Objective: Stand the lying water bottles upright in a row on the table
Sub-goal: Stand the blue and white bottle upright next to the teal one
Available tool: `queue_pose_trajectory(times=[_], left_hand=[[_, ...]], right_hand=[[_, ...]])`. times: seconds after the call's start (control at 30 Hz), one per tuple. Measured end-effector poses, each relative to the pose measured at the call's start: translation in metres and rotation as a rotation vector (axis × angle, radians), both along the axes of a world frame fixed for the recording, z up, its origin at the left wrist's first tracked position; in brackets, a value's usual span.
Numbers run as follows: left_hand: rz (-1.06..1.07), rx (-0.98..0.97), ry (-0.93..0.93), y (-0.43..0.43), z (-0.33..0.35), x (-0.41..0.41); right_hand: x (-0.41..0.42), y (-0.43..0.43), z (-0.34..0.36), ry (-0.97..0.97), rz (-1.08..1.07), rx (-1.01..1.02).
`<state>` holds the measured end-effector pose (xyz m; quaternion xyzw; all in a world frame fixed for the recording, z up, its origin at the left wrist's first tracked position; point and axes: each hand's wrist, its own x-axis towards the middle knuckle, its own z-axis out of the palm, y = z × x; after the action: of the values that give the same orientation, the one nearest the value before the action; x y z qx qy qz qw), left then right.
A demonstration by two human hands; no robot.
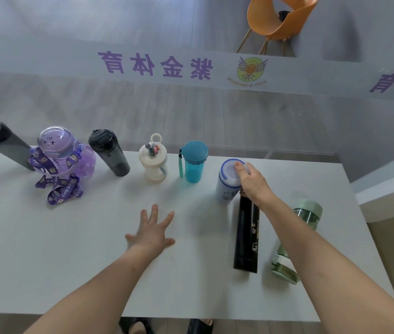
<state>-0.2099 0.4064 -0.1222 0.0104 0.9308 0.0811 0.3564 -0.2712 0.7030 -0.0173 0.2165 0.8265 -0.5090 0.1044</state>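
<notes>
- The white bottle with the blue rim (230, 180) stands at the right end of the far row, just right of the teal bottle (194, 162).
- The right hand (251, 180) has its grip closed around the bottle's top and right side, thumb on the lid, probably to settle it upright in line.
- The left hand (154, 231) lies flat and spread on the worktop (70, 249), holding nothing, seemingly for support.
- A black bottle (246, 233) and a green bottle (294, 239) lie near right, not yet stood.

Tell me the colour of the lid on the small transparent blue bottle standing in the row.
The lid is opaque blue, seen best in the head view.
</notes>
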Motion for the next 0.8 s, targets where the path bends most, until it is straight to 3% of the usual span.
queue_pose_trajectory(times=[0.23, 0.4, 0.6, 0.8], left_hand=[[0.054, -0.003, 0.023, 0.012, 0.014, -0.007], [0.032, 0.036, 0.074, 0.046, 0.018, -0.019], [-0.058, -0.010, 0.000, 0.074, 0.012, -0.022], [-0.054, -0.018, -0.008, 0.076, 0.011, -0.023]], right_hand=[[0.008, 0.003, -0.002, -0.027, 0.007, -0.030], [0.031, 0.002, -0.006, 0.189, -0.047, -0.062], [0.030, -0.002, -0.024, 0.304, 0.082, 0.127], [0.010, 0.006, -0.027, 0.388, 0.051, 0.103]])
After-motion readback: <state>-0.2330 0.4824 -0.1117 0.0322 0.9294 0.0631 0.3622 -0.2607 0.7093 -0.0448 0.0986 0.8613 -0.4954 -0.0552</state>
